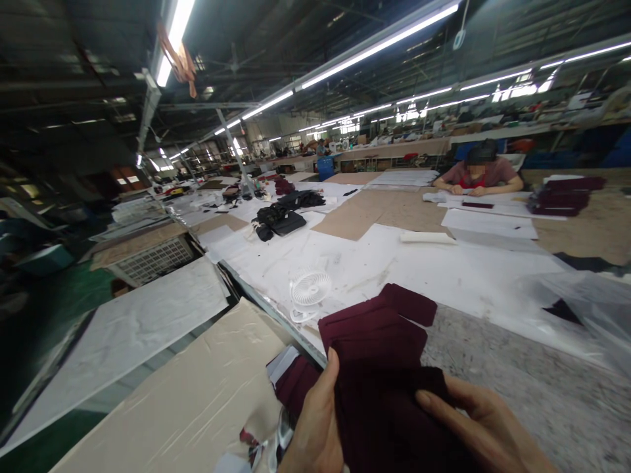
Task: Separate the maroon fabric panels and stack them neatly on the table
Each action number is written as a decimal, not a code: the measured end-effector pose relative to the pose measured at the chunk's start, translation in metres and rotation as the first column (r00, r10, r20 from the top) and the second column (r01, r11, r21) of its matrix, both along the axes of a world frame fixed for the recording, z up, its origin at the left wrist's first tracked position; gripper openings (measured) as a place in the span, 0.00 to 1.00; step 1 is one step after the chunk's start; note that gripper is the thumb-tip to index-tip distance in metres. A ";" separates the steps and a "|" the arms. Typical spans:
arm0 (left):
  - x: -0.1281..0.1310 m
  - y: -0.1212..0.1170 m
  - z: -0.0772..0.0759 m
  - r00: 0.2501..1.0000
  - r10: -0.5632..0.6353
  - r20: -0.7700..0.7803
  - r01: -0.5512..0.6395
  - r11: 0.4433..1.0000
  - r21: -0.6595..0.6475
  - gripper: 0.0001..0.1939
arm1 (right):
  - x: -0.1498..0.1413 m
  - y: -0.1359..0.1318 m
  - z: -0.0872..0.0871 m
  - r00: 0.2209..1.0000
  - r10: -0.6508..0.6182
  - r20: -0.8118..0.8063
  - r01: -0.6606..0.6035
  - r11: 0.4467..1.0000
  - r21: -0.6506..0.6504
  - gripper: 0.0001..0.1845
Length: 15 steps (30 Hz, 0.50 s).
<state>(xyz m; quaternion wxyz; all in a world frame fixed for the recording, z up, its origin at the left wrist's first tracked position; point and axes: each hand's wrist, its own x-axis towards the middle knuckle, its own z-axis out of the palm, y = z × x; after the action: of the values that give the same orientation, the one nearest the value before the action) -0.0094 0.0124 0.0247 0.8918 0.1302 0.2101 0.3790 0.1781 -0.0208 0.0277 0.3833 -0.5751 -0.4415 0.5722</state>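
Observation:
A stack of dark maroon fabric pieces (374, 335) lies in front of me, its layers fanned out at the far end. Along the left edge of the stack, my left hand (318, 420) grips it with the thumb up. My right hand (476, 414) pinches a darker corner of the fabric between thumb and fingers. The lower part of the cloth is in deep shadow, and the fingers under it are hidden. More maroon pieces with a pale grey one (293, 374) lie just left of my left hand.
A small white fan (309, 292) stands beyond the stack. Black fabric bundles (280, 217) lie farther along the white-covered table (365, 263). At the far right, a person (480, 171) leans over papers beside a maroon stack (562, 197). Clear plastic (591, 309) lies at right.

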 end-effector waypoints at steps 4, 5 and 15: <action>0.000 -0.003 -0.004 1.000 0.023 0.003 -0.023 0.998 0.062 0.31 | -0.005 0.000 0.001 1.000 -0.020 -0.015 0.020 1.000 -0.013 0.17; 0.000 -0.004 -0.005 0.999 0.052 -0.017 -0.050 0.995 0.091 0.29 | -0.005 -0.001 0.001 1.000 -0.025 0.004 0.025 1.000 0.000 0.18; 0.004 -0.007 -0.014 0.972 0.170 -0.161 -0.134 0.968 0.213 0.24 | -0.004 0.001 -0.002 0.995 -0.008 0.095 0.001 0.997 0.076 0.18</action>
<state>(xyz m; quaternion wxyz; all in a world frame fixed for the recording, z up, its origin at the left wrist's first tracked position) -0.0053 0.0055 0.0106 0.8200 0.2363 0.2591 0.4524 0.1739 -0.0198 0.0256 0.3847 -0.5877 -0.4795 0.5260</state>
